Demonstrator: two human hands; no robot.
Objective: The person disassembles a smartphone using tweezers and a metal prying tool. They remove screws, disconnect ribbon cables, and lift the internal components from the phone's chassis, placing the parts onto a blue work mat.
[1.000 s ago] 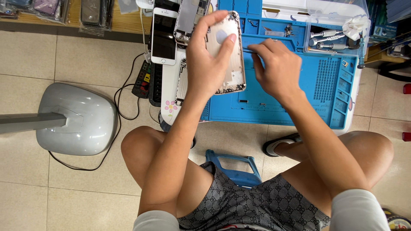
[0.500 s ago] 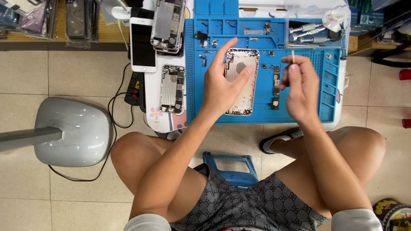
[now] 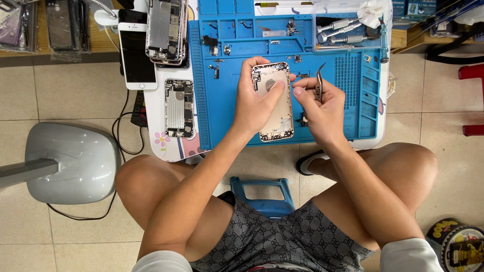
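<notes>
The phone shell [image 3: 274,103] is being held over the blue mat [image 3: 353,100] on the low table [image 3: 174,148], empty inner side up, its long axis running away from the person and its camera-hole end pointing to the far edge. It is being gripped by the left hand [image 3: 254,103], thumb pressed inside, while tweezers [image 3: 319,80] are being pinched in the right hand [image 3: 322,108] beside its rim. Judged so, stripping is looking done and refitting unstarted, with two gutted phones [image 3: 179,108] and small parts being left alongside.

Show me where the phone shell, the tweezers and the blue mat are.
phone shell [image 3: 276,113], head view, lower inner back.
tweezers [image 3: 319,80], head view, middle of the arms.
blue mat [image 3: 222,121], head view, bare left part.
</notes>
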